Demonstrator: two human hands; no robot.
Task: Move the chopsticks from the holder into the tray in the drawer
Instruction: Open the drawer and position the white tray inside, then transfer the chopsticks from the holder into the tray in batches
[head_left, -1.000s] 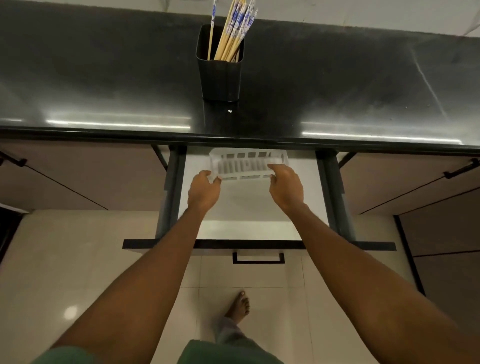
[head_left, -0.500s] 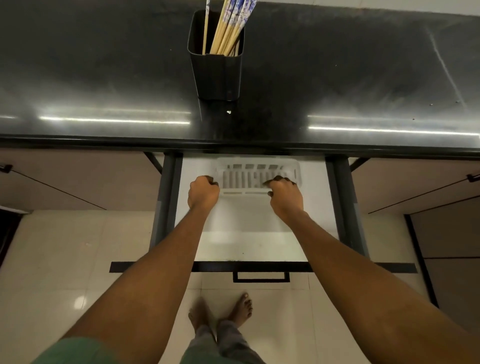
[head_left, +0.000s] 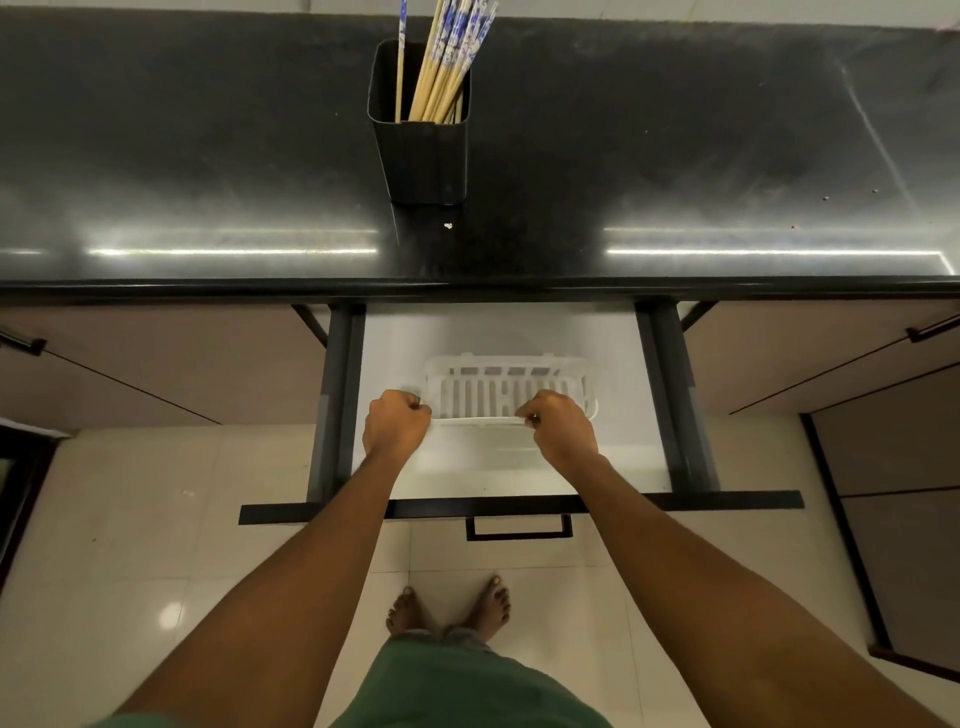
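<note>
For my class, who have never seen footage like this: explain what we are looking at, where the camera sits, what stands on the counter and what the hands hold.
There is no machine here. A person wears a camera on the head, so the one view looks down along both bare arms. The black counter carries a black holder full of chopsticks with blue-patterned tops. Below it a white drawer is pulled open. Inside is a white slotted tray. The left hand and right hand are closed at the tray's near corners, seemingly gripping its rim. No chopsticks are in the tray yet.
</note>
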